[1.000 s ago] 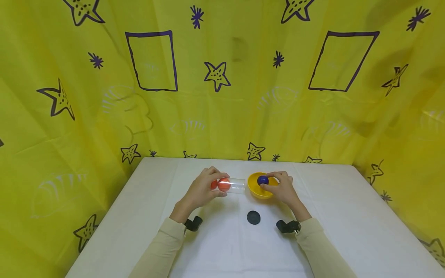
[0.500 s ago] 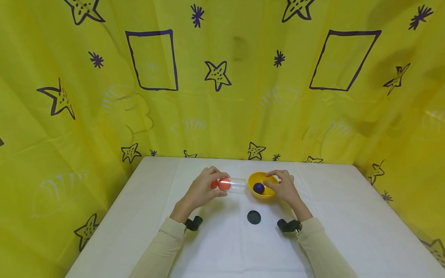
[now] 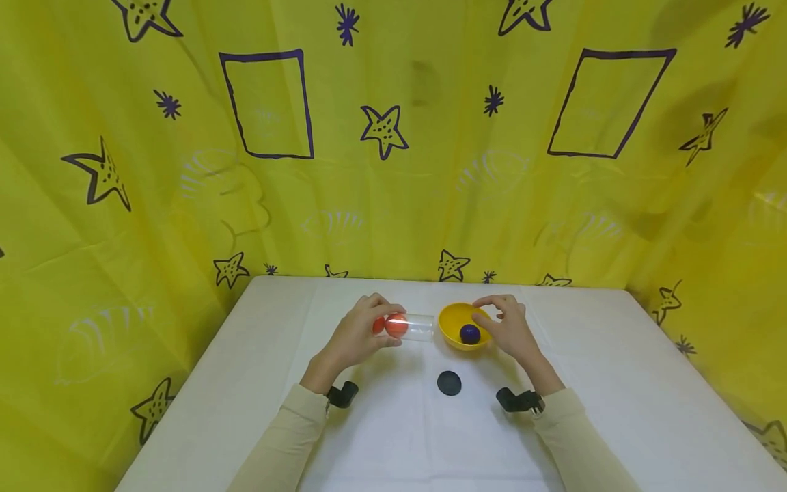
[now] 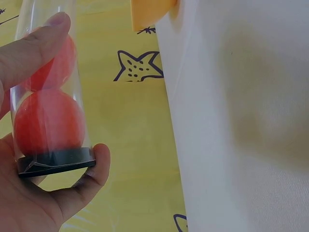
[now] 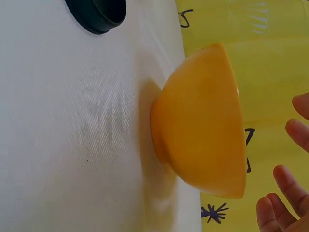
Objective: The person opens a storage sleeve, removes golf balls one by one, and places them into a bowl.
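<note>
My left hand (image 3: 355,336) grips a clear plastic tube (image 3: 421,328) lying nearly level, its far end pointing at the bowl. Two orange-red balls (image 4: 50,122) sit inside it against a black cap (image 4: 60,161) at the hand's end. Just right of the tube stands a yellow bowl (image 3: 451,316). A dark blue ball (image 3: 470,334) rests inside the bowl, and the bowl's wall hides it from the right wrist view. Over the bowl's right rim hovers my right hand (image 3: 513,335), thumb and fingers parted with nothing between them.
A round black lid (image 3: 449,383) lies on the white table (image 3: 393,437) in front of the bowl. Behind the table's far edge hangs a yellow curtain (image 3: 424,205) with drawn stars. Both wrists wear small black cameras.
My right hand let go of the blue ball, which dropped into the bowl and rolled a little to the right. That hand then drew slightly right. The left hand and tube stayed put.
</note>
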Demonstrator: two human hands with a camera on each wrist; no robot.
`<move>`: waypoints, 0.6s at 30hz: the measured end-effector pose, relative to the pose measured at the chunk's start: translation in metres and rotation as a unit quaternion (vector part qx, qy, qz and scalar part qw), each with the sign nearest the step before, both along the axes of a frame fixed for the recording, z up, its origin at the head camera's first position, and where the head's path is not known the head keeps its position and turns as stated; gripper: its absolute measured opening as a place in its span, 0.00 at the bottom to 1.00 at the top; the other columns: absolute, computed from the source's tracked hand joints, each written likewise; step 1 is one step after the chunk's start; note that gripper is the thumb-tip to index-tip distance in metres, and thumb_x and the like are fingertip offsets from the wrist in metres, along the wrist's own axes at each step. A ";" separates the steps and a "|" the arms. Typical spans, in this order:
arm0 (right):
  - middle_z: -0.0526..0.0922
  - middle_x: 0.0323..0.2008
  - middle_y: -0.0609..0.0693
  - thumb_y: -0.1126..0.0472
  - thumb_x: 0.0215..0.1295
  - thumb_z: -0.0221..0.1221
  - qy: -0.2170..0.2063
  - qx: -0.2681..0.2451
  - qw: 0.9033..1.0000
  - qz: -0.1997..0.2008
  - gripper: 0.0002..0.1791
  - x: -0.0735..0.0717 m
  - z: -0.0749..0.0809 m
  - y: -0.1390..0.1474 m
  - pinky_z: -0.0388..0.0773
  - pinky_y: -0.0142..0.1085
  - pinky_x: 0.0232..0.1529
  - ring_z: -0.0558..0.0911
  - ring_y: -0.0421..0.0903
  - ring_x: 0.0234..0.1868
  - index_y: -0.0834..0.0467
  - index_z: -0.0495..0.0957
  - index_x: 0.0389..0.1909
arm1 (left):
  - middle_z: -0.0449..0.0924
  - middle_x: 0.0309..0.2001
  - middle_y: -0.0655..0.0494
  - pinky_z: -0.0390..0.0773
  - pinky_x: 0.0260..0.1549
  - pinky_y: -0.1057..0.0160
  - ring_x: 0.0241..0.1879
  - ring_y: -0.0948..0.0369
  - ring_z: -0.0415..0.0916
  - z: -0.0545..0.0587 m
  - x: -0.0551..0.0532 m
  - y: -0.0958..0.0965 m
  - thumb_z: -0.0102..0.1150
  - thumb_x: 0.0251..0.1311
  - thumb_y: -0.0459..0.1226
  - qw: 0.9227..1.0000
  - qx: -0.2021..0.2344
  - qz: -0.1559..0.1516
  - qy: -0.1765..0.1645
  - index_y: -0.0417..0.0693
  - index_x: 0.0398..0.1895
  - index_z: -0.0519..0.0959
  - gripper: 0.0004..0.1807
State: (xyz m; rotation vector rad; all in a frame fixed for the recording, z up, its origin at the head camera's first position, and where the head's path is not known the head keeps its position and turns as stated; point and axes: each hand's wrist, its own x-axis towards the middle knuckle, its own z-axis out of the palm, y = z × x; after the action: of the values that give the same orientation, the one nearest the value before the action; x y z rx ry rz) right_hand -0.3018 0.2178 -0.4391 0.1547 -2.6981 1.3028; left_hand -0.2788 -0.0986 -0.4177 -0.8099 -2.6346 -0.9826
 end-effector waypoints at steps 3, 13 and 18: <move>0.66 0.64 0.64 0.56 0.72 0.61 0.006 -0.003 1.000 0.009 0.17 0.006 0.005 -0.003 0.64 0.63 0.67 0.58 0.64 0.68 0.59 0.81 0.57 | 0.76 0.44 0.59 0.76 0.44 0.61 0.48 0.60 0.69 0.000 0.000 0.000 0.80 0.49 0.38 1.000 0.000 0.001 0.000 0.55 0.54 0.85 0.25; 0.74 0.55 0.60 0.60 0.70 0.63 0.040 -0.014 0.998 0.044 0.13 0.029 0.019 -0.022 0.68 0.61 0.64 0.63 0.57 0.61 0.61 0.82 0.51 | 0.77 0.44 0.59 0.76 0.44 0.62 0.48 0.60 0.69 0.002 0.000 0.000 0.80 0.50 0.39 1.000 -0.003 0.008 -0.003 0.54 0.55 0.85 0.26; 0.80 0.48 0.55 0.61 0.70 0.64 0.053 -0.009 0.995 0.083 0.12 0.037 0.021 -0.030 0.76 0.49 0.56 0.73 0.52 0.52 0.61 0.82 0.50 | 0.77 0.45 0.58 0.76 0.44 0.63 0.48 0.60 0.69 0.003 0.001 0.001 0.80 0.50 0.40 1.000 -0.005 0.011 -0.002 0.54 0.55 0.85 0.27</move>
State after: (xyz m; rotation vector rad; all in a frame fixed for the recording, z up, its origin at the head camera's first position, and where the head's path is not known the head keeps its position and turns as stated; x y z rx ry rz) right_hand -0.2645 0.1873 -0.4185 0.4417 -2.6303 1.3220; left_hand -0.2780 -0.0978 -0.4147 -0.7812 -2.6479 -0.9671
